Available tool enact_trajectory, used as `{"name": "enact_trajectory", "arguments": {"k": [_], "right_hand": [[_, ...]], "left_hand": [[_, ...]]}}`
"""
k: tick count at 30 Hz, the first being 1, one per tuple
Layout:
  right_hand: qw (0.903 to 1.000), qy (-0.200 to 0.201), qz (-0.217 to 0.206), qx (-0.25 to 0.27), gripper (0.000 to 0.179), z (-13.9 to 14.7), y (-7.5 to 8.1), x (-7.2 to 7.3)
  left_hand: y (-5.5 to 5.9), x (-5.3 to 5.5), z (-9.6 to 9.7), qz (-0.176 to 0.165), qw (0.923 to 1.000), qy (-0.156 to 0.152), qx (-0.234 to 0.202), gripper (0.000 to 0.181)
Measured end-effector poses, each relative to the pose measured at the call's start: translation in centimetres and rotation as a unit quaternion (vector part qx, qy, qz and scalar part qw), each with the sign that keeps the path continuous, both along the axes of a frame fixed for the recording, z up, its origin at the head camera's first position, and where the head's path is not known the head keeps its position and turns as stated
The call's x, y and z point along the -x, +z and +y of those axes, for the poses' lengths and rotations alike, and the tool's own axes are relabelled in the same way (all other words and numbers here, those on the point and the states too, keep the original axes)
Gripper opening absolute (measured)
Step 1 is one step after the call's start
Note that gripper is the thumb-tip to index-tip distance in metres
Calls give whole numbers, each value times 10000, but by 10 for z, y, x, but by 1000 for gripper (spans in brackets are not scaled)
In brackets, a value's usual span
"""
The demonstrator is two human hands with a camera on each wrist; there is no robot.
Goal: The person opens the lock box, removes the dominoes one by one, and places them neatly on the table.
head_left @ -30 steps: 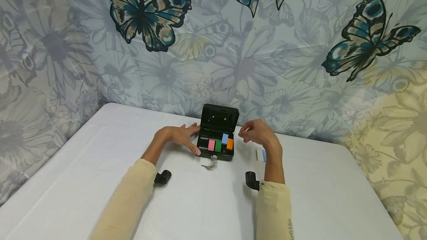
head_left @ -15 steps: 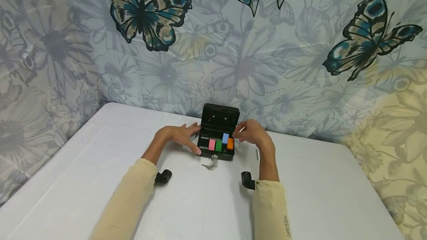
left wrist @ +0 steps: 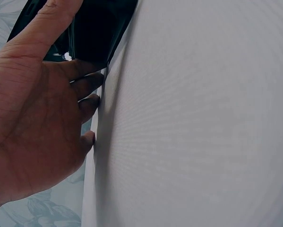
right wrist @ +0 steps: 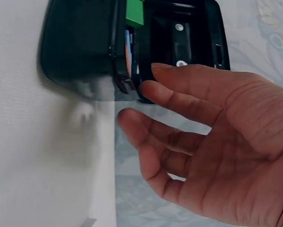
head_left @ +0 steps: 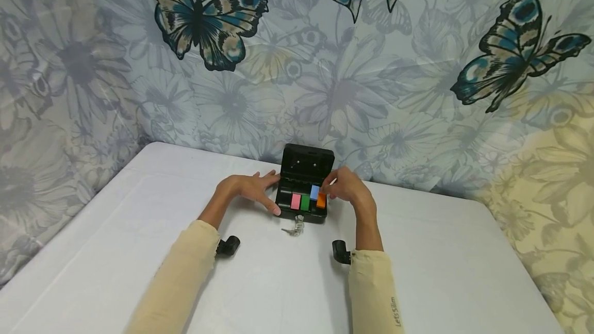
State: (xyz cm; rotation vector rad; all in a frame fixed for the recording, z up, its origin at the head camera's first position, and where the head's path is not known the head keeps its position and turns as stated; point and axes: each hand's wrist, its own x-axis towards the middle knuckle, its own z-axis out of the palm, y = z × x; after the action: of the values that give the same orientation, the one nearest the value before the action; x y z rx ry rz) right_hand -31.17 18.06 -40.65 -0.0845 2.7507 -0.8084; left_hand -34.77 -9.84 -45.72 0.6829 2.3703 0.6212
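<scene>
A small black cash box (head_left: 314, 217) stands on the table with its lid (head_left: 307, 161) raised. Inside lie a pink block (head_left: 295, 201), a green block (head_left: 304, 202), a blue block (head_left: 314, 193) and an orange block (head_left: 321, 200). Keys (head_left: 297, 231) hang at its front. My left hand (head_left: 250, 188) lies spread along the left side, thumb at the front corner. My right hand (head_left: 348, 185) is at the right rim, fingers loosely bent, nothing between them in the right wrist view. There, the green block (right wrist: 134, 13) shows over the box wall (right wrist: 80, 42).
The white-covered table (head_left: 278, 282) runs up to a patterned cloth backdrop (head_left: 343, 92) close behind the box. Black wrist cameras stick out from the left sleeve (head_left: 185, 272) and the right sleeve (head_left: 371, 287).
My right hand has moved left to the box's right rim, and its forearm now covers the white and blue piece on the table. My left hand stays in place.
</scene>
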Motion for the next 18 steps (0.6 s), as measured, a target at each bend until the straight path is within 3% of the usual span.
{"name": "enact_trajectory", "arguments": {"k": [18], "right_hand": [[9998, -128, 161, -69, 15, -6, -3, 1]], "left_hand": [[-1, 0, 1, -1, 10000, -18, -15, 124]]}}
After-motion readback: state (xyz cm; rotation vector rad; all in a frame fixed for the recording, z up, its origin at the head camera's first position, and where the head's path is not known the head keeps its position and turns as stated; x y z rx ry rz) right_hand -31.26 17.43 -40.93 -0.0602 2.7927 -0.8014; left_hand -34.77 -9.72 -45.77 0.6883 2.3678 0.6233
